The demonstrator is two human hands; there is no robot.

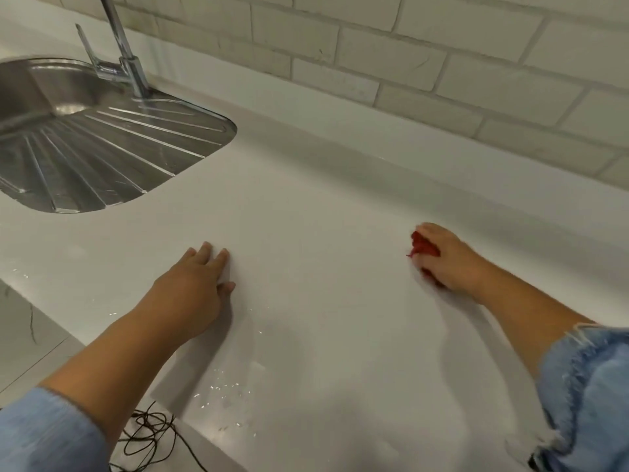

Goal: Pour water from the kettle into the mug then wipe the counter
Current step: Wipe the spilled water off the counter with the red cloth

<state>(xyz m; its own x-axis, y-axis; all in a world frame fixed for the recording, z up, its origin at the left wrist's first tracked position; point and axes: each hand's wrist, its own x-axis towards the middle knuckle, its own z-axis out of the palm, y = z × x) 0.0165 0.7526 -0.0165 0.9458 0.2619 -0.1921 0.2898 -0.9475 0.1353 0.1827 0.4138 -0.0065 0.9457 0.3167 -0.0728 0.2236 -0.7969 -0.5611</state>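
A white counter [323, 206] fills the view. My right hand [449, 258] grips a bunched red cloth [422, 247] and holds it down on the counter at the right. Flat on the counter to the left of centre rests my left hand [197, 284], fingers straight and spread, holding nothing. Small water drops [221, 390] glint on the surface near the front edge, below my left forearm. Neither the kettle nor the mug is in view.
A steel sink with a ribbed drainer [102, 148] is set into the counter at the left, a chrome tap [126, 56] behind it. White brick tiles [408, 56] form the back wall. A thin dark cord [149, 434] dangles past the counter's front edge.
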